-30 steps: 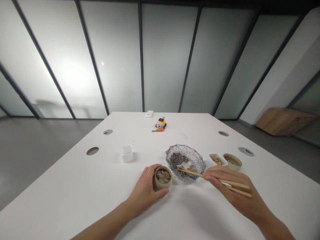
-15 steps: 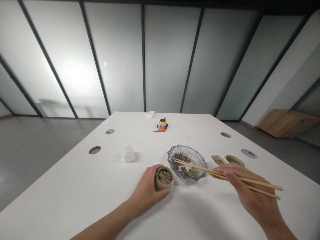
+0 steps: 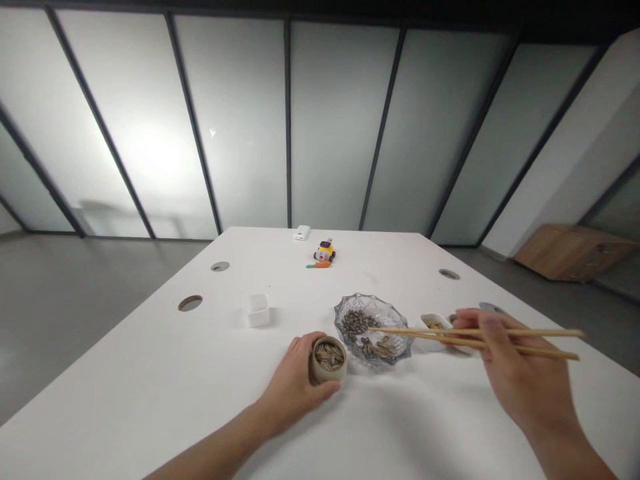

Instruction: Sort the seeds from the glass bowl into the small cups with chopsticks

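Observation:
My left hand (image 3: pixel 299 379) is wrapped round a small pale cup (image 3: pixel 342 377) filled with striped seeds that look like sunflower seeds (image 3: pixel 329 356). In my right hand (image 3: pixel 517 367) is a pair of wooden chopsticks (image 3: pixel 440 335), their tips over the glass bowl. This clear, scalloped bowl (image 3: pixel 398 312) stands just right of the cup. Dark brown beans or nuts (image 3: pixel 356 323) lie in its left part, and a smaller heap of striped seeds (image 3: pixel 384 347) sits toward its front. Whether the tips pinch anything, I cannot make out.
Beyond my right fingers stands a white dish (image 3: pixel 434 321) with pale pieces, partly hidden. A translucent square container (image 3: pixel 257 312) is on the left. Farther back are a toy vehicle (image 3: pixel 325 251), a toy carrot (image 3: pixel 320 265) and a white box-like device (image 3: pixel 301 233). Round holes pierce the white table (image 3: pixel 150 373).
My right hand has shifted to the right and up, drawing the chopstick tips rightward from the dark pile. The left hand keeps its hold on the cup.

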`<state>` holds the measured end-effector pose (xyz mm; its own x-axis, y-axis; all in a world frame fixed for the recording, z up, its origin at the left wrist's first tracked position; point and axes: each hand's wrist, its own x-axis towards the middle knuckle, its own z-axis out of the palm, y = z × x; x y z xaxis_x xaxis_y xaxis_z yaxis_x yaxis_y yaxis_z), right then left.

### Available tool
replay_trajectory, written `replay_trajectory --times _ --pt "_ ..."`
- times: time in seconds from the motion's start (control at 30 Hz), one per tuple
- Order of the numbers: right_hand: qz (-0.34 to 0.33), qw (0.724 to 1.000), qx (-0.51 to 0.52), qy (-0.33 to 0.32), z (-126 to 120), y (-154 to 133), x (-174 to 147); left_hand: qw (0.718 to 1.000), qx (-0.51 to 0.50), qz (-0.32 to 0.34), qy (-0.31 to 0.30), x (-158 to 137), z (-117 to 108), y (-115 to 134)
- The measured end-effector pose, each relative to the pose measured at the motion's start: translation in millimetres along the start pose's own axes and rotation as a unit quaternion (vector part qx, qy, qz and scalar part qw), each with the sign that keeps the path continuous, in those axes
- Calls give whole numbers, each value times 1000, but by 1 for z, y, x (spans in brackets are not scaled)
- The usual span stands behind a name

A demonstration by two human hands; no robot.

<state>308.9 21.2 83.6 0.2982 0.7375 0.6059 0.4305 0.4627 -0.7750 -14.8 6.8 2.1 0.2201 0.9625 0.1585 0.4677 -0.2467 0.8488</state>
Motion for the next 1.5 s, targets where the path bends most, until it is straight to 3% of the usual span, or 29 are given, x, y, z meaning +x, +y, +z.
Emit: replay_trajectory --times 0.17,0.27,0.4,0.5,0.67,0.87,1.27,1.5 --pt "-68 978 -160 -117 12 -32 30 1000 3 -4 9 -1 1 0" --pt "-60 962 -178 -197 27 -35 40 1000 1 0 9 -1 1 -1" --pt "-33 956 -169 -239 40 -24 40 1000 -6 7 10 -1 1 -2" --pt "-23 956 -186 -225 39 -12 33 1000 -9 7 8 -1 1 -2" --pt "-3 970 -199 -138 23 9 18 1000 -9 6 4 -2 0 -2" --pt "37 993 -82 -70 16 21 7 1000 -10 8 15 -1 0 -1" --pt "-91 985 -132 -68 7 43 -14 1000 -3 9 12 1 2 -2" --pt "-127 970 -160 -131 11 35 -19 1000 -1 8 12 1 2 2"
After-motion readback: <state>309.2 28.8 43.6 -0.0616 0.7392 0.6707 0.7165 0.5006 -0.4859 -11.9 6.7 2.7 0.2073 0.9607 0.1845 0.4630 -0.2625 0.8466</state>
